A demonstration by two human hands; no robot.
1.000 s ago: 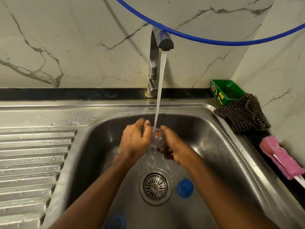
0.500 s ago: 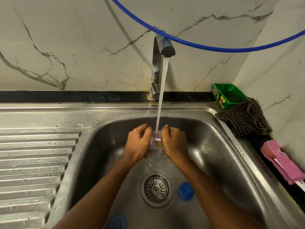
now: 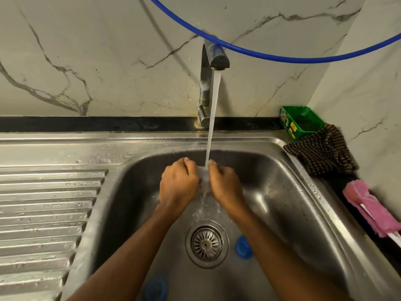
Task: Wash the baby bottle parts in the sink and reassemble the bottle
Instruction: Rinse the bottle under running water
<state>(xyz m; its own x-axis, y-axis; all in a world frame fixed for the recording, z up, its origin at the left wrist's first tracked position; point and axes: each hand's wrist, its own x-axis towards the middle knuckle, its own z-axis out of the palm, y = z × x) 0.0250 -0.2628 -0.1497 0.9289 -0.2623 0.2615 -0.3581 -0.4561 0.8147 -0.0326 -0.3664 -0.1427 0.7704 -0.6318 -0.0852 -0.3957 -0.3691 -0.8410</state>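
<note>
- Stainless steel sink point(image 3: 152, 144), wet and scuffed, has a ribbed drainboard point(image 3: 43, 213) along its left side and a round slotted drain strainer point(image 3: 206, 243) set in the basin floor.
- Left hand point(image 3: 178, 183) and right hand point(image 3: 225, 183) meet over the middle of the basin, knuckles up. The fingers of both curl tightly around a small clear bottle part point(image 3: 204, 173) pressed between them. Only a pale sliver of it shows, so its shape cannot be told.
- Water stream point(image 3: 213, 109) falls from the chrome faucet point(image 3: 206, 83) at the sink's back edge onto that part and spills off below the hands.
- Round blue cap point(image 3: 243, 246) lies on the basin floor just right of the strainer; a blurred blue ring point(image 3: 156, 287) lies at the basin's near edge.
- Blue hose point(image 3: 282, 56) loops across the veined marble wall point(image 3: 86, 61), passing the faucet's head.
- At the counter's far-right corner sits a green plastic box point(image 3: 301, 122) with a dark checked cloth point(image 3: 321, 151) crumpled against it; a fuzzy pink sponge point(image 3: 368, 207) lies along the right edge.
</note>
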